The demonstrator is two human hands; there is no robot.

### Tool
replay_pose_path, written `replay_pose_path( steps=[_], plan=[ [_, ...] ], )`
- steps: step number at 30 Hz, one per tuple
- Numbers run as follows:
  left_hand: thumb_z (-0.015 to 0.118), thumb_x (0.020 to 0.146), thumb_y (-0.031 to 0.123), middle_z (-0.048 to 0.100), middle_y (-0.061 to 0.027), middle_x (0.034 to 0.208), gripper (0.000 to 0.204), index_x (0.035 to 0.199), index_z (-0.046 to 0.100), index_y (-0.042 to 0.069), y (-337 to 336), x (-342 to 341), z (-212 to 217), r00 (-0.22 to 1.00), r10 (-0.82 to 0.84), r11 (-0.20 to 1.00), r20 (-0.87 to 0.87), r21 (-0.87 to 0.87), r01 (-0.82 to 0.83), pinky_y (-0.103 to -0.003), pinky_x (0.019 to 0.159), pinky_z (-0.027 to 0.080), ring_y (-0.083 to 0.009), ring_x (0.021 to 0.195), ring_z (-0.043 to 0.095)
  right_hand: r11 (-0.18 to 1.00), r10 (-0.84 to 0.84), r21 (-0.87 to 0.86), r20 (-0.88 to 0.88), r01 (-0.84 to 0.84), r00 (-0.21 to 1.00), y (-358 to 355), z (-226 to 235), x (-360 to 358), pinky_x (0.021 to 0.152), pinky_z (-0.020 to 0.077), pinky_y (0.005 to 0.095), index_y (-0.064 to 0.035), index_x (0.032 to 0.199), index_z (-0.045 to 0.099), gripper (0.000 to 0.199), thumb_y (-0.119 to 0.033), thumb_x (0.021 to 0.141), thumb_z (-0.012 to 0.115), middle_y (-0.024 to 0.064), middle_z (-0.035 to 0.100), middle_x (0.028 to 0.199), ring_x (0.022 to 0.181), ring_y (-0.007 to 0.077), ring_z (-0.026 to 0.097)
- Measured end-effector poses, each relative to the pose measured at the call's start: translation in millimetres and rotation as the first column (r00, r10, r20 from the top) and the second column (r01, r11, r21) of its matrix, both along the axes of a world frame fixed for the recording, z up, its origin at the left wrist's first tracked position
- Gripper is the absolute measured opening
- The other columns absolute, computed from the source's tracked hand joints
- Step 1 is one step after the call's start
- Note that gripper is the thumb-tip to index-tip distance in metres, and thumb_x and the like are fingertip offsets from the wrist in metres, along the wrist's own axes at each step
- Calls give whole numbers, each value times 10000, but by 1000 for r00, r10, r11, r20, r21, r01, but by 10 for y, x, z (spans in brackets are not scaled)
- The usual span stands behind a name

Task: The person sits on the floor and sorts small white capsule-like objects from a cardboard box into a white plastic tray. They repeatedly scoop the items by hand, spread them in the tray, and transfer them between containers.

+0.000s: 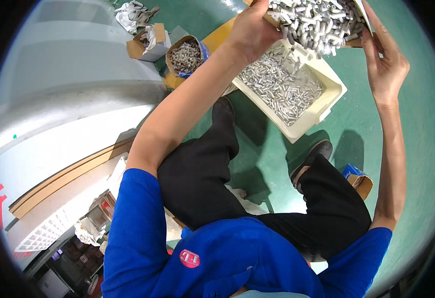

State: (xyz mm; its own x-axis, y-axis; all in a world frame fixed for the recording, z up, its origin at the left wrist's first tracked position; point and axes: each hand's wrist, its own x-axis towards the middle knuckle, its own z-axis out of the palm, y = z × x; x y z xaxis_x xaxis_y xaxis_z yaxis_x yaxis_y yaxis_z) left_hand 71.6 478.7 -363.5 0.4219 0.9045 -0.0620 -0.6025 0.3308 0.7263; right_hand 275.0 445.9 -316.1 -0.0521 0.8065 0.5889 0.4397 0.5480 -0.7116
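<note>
Between my hands, at the top of the view, is a cardboard box (355,42) full of small silvery metal pieces (321,22), short and tube-like, some bent. My left hand (253,32) grips its left side, and my right hand (387,67) clasps the right side, fingers up along the wall. The box is tilted toward me, pieces heaped at its near edge; its far part is cut off by the frame. Below it on the floor stands a cream plastic bin (334,89) with many short metal pieces (282,89) spread inside.
Left of the bin, a round-looking carton (205,48) holds more small pieces. Beside it stands an open cardboard box (137,48) with white material; crumpled cloths (133,16) lie beyond. A small blue-and-brown box (359,181) sits by my right leg. A large pale surface (73,64) runs along the left.
</note>
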Motion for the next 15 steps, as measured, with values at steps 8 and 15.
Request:
replay_pose_path(
  steps=[8,15],
  plan=[
    [211,987,384,509,-103,1243,504,1331,310,30,56,17,-13,991,-115,993,-62,25,116,-337,918,432,-202,1095,522,978,209,60,-194,-201,958,472,-465,713,634,513,266,33,1190,539,442,155,778,434,140,633,860,697,136,631],
    [268,973,420,587,-65,1106,487,1262,391,49,27,39,-70,995,-36,999,-93,15,38,-290,790,485,-150,951,585,996,-68,82,309,44,949,121,44,312,676,498,252,39,1183,543,378,96,820,455,89,629,884,772,116,596]
  ],
)
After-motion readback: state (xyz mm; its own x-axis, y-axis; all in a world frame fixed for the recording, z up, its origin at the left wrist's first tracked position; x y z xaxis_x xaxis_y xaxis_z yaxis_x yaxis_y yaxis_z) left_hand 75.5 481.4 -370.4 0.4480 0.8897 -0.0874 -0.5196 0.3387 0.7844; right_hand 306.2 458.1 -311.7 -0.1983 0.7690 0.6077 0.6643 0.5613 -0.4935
